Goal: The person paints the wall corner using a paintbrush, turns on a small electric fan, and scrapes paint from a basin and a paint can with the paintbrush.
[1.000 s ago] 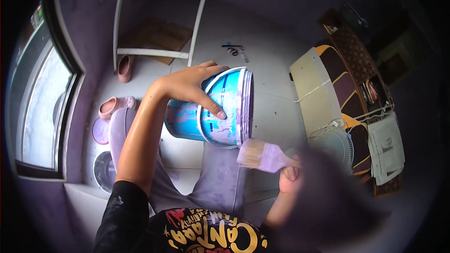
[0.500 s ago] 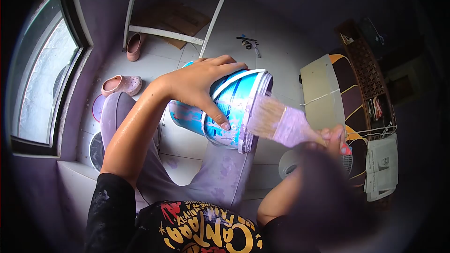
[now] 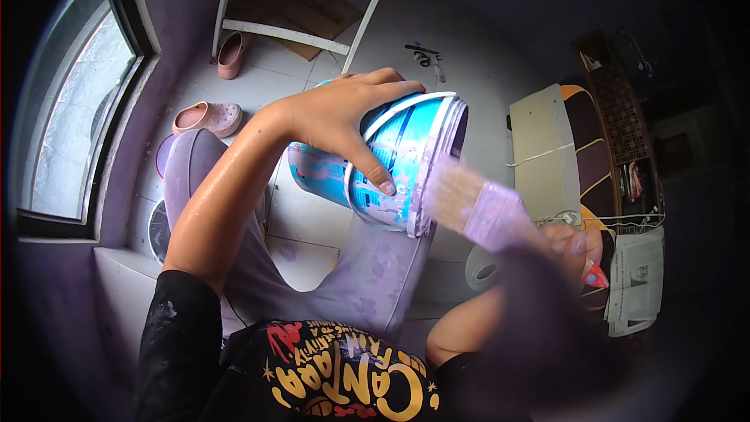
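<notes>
A blue and white paint bucket point(image 3: 400, 144) smeared with lilac paint lies tipped on its side over my leg, its mouth turned to the right. My left hand point(image 3: 351, 113) grips it from above, thumb on the near side and fingers over the far side, beside the white handle. In my right hand point(image 3: 574, 246) is a wide paintbrush point(image 3: 496, 217), its ferrule coated in lilac paint and its bristles at the bucket's rim. A dark blurred shape hides part of my right forearm and of the brush handle. The bucket's inside is mostly out of sight.
White ladder legs point(image 3: 287, 41) stand ahead by flat cardboard point(image 3: 301, 9). Pink clogs point(image 3: 209, 119) lie to the left, near a window point(image 3: 78, 125). Scissors point(image 3: 422, 57) and small tools rest on the tiles. At right are a cream panel point(image 3: 543, 141), cords and newspaper point(image 3: 637, 281).
The brush and my right hand have shifted slightly right, with the bristles still by the rim. The bucket sits a little higher and further right in view, my left hand still on it.
</notes>
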`<state>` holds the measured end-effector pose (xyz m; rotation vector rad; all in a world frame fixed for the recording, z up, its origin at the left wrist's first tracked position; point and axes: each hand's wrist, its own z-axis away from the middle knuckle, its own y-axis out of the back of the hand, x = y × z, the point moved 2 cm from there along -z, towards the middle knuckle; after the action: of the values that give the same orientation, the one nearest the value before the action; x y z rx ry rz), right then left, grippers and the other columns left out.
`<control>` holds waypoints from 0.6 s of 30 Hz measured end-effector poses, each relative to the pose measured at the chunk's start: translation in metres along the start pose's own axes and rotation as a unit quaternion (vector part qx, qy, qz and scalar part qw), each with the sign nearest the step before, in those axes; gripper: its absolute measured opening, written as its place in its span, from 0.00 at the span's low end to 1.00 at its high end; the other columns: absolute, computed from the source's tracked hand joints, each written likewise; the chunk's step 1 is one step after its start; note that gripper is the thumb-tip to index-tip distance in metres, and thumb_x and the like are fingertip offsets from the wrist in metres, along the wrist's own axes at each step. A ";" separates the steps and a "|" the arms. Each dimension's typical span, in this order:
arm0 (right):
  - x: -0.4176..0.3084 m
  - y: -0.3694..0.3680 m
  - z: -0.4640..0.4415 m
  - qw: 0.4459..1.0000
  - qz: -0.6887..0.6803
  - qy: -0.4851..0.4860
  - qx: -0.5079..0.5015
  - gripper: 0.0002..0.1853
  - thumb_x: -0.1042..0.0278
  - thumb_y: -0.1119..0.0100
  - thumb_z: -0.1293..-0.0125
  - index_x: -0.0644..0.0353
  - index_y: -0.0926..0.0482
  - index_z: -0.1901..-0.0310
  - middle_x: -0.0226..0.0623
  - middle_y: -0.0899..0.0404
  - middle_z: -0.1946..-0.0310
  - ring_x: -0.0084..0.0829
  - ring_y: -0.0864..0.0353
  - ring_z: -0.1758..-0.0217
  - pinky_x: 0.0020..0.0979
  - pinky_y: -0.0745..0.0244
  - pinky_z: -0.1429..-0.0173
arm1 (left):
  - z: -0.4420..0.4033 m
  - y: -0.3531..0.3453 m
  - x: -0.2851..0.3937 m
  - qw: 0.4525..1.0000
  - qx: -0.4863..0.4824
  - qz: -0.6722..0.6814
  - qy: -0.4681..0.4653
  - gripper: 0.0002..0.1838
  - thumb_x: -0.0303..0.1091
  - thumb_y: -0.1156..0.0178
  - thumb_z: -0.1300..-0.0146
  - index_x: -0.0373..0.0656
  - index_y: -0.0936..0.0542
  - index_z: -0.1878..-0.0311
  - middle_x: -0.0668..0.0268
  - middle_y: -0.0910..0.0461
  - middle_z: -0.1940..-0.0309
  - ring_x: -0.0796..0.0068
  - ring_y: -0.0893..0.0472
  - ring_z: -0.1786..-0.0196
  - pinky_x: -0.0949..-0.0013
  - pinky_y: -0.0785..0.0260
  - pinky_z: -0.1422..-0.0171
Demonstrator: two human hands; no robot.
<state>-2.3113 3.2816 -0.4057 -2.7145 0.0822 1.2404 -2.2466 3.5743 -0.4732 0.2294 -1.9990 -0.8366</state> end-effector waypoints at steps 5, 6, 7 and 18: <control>0.000 0.016 0.001 1.000 -0.007 0.026 0.001 0.17 0.66 0.47 0.35 0.59 0.41 0.77 0.36 0.41 0.91 0.22 0.44 0.95 0.23 0.52 0.93 | 0.002 0.001 -0.002 0.999 -0.010 0.004 0.036 0.62 0.57 0.21 0.74 0.38 0.34 0.31 0.50 0.30 0.39 0.48 0.27 0.38 0.57 0.34 0.34; 0.000 0.015 -0.002 1.000 -0.009 0.016 0.024 0.17 0.66 0.47 0.34 0.59 0.42 0.77 0.34 0.42 0.91 0.22 0.44 0.95 0.23 0.52 0.93 | 0.002 0.001 -0.005 0.998 -0.008 0.020 0.051 0.62 0.57 0.22 0.73 0.38 0.34 0.30 0.50 0.30 0.39 0.49 0.28 0.37 0.57 0.34 0.34; 0.005 0.017 -0.004 0.998 -0.002 0.047 0.037 0.18 0.65 0.47 0.33 0.58 0.42 0.77 0.32 0.44 0.91 0.21 0.45 0.95 0.22 0.53 0.92 | 0.002 0.000 -0.009 0.997 -0.007 0.037 0.065 0.62 0.58 0.22 0.72 0.38 0.35 0.30 0.49 0.30 0.39 0.49 0.28 0.37 0.57 0.35 0.33; 0.024 -0.006 0.000 0.986 0.040 0.065 0.146 0.17 0.64 0.48 0.30 0.59 0.39 0.75 0.30 0.42 0.88 0.18 0.50 0.92 0.21 0.55 0.87 | 0.002 -0.009 -0.056 0.931 -0.035 0.312 0.188 0.52 0.54 0.28 0.53 0.37 0.38 0.28 0.52 0.27 0.38 0.58 0.27 0.37 0.61 0.39 0.29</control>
<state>-2.2949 3.2875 -0.4231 -2.5532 0.3614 0.9795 -2.2192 3.5942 -0.5184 -0.2664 -1.5345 -0.4082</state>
